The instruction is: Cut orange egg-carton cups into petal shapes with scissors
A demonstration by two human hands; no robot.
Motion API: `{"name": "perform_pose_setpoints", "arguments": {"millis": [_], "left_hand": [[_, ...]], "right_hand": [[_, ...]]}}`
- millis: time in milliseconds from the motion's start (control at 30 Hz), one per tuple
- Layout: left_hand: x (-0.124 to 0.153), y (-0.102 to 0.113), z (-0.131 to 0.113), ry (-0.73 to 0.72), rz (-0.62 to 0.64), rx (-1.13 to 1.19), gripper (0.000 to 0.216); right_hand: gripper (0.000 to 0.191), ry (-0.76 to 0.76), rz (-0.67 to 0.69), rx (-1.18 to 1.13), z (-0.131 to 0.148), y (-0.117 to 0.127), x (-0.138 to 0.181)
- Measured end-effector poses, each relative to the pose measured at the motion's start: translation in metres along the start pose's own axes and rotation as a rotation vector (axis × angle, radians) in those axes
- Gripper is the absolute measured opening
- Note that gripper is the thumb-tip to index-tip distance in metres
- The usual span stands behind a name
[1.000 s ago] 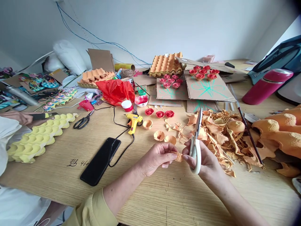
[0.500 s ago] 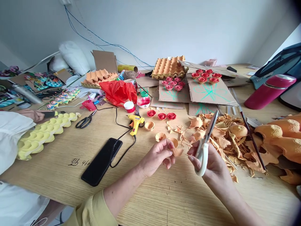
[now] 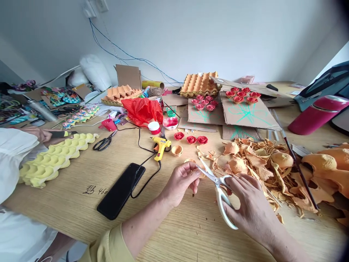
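Observation:
My left hand (image 3: pixel 182 182) is closed in a pinch, with a small piece of orange egg carton at its fingertips, mostly hidden by the fingers and blades. White-handled scissors (image 3: pixel 219 203) are in my right hand (image 3: pixel 247 203), thumb and fingers through the loops. Their blades stand apart and point left, right at my left fingertips. Just beyond the hands, a cut carton cup (image 3: pixel 177 150) rests on the table, and another is partly covered by the blades. Three red paper-pulp roses (image 3: pixel 191 139) lie behind them. Orange carton scraps (image 3: pixel 253 163) are heaped beside my right hand.
A yellow glue gun (image 3: pixel 161 145) with its cord stands near a black phone (image 3: pixel 120 193). Another person's sleeve (image 3: pixel 19 156) and a yellow egg tray (image 3: pixel 57 156) are at left. Cardboard (image 3: pixel 248 112) bearing red roses lies behind; a paintbrush (image 3: pixel 300 174) and pink flask (image 3: pixel 317 114) are right.
My right hand has turned over, swinging the scissors from pointing up to pointing left, and brought their opened blades to the left fingertips. The whole view has shifted slightly.

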State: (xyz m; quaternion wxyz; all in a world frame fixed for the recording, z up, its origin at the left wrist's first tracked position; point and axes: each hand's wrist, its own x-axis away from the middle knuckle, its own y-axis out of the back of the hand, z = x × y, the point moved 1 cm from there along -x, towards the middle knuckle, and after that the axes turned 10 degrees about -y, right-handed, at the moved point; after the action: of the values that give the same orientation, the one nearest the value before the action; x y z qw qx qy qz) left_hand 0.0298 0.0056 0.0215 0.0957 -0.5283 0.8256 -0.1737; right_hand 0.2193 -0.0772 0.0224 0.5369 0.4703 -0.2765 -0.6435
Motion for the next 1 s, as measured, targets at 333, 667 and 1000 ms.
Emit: {"name": "perform_pose_setpoints", "arguments": {"millis": [333, 667, 1000], "left_hand": [[0.0004, -0.0003, -0.0025, -0.001, -0.030, 0.024, 0.033], [0.0017, -0.0020, 0.0006, 0.106, 0.022, 0.137, 0.037], [0.0041, -0.0024, 0.0048, 0.150, 0.101, 0.248, 0.035]], "right_hand": [[0.018, 0.033, -0.054, 0.155, -0.0008, -0.0032, 0.0014], [0.020, 0.030, -0.019, 0.170, 0.0037, -0.0043, 0.0033], [0.032, 0.031, -0.007, 0.118, 0.0034, -0.0086, 0.0060]]}}
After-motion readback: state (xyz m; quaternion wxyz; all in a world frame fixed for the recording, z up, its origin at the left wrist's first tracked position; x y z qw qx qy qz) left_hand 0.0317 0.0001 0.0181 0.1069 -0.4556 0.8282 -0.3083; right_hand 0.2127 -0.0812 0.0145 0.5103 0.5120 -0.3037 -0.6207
